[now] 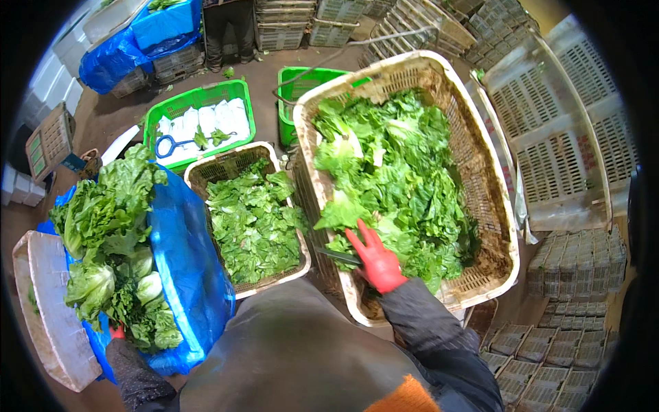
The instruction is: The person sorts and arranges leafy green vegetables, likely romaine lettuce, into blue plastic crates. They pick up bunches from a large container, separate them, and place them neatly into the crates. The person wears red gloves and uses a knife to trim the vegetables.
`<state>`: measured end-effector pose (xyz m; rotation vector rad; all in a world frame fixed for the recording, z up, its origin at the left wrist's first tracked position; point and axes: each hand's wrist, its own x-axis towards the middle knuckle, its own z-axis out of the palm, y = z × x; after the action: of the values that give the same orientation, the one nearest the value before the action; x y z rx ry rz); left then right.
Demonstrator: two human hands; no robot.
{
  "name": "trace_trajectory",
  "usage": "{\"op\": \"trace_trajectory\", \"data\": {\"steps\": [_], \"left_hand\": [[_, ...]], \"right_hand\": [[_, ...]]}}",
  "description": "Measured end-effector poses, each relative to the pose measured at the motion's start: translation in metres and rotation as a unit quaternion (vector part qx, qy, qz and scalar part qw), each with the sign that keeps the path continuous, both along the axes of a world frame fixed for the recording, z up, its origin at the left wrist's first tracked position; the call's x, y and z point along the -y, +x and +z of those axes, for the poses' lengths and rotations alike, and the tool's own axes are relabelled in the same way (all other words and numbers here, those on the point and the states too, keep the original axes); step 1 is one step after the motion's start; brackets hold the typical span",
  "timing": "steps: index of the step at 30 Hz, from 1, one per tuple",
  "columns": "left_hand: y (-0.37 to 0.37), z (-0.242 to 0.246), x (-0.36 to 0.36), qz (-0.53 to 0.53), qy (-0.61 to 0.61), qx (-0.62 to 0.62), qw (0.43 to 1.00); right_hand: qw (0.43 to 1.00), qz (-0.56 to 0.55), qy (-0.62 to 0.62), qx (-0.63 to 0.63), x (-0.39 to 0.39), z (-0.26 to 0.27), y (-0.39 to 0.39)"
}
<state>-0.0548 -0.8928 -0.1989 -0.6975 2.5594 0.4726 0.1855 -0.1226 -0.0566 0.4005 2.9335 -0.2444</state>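
Observation:
My right hand (378,261), in a red glove, holds a knife (339,255) whose blade points left, over the near left part of a large white plastic crate (486,175). Green lettuce leaves (406,175) lie in this crate, some just beyond my fingers. At lower left, my left hand (117,332), also gloved in red, is mostly hidden beside a pile of lettuce heads (110,221) on blue plastic sheeting (188,262); its fingers cannot be made out. Between the two stands a smaller white crate (304,262) of leafy pieces (252,221).
A green crate (157,110) with white packages (206,121) and blue-handled scissors (165,146) stands beyond. Another green crate (285,121) adjoins the large one. Stacked crates (576,268) line the right side. A person in dark trousers (229,31) stands at the back.

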Motion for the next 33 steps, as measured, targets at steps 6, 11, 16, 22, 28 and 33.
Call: {"op": "trace_trajectory", "data": {"steps": [6, 11, 16, 22, 28, 33], "left_hand": [[0.044, 0.051, -0.069, 0.059, 0.127, 0.122, 0.983], [0.063, 0.143, -0.365, -0.252, 0.476, 0.171, 0.825], [0.066, 0.146, -0.536, -0.194, 0.711, 0.090, 0.670], [-0.003, 0.148, -0.472, -0.296, 0.672, 0.128, 0.666], [0.048, 0.110, -0.436, -0.338, 0.709, 0.214, 0.581], [0.069, 0.086, -0.440, -0.289, 0.758, 0.160, 0.562]], "right_hand": [[0.951, -0.173, -0.189, -0.172, -0.074, 0.018, -0.001], [0.834, -0.241, -0.442, -0.225, -0.082, 0.108, 0.006], [0.762, -0.155, -0.557, -0.292, -0.034, -0.005, -0.023], [0.712, -0.364, -0.582, -0.146, 0.031, -0.011, -0.035], [0.922, 0.304, -0.057, -0.235, 0.081, 0.095, -0.044], [0.910, 0.287, -0.006, -0.299, 0.097, 0.068, -0.051]]}}
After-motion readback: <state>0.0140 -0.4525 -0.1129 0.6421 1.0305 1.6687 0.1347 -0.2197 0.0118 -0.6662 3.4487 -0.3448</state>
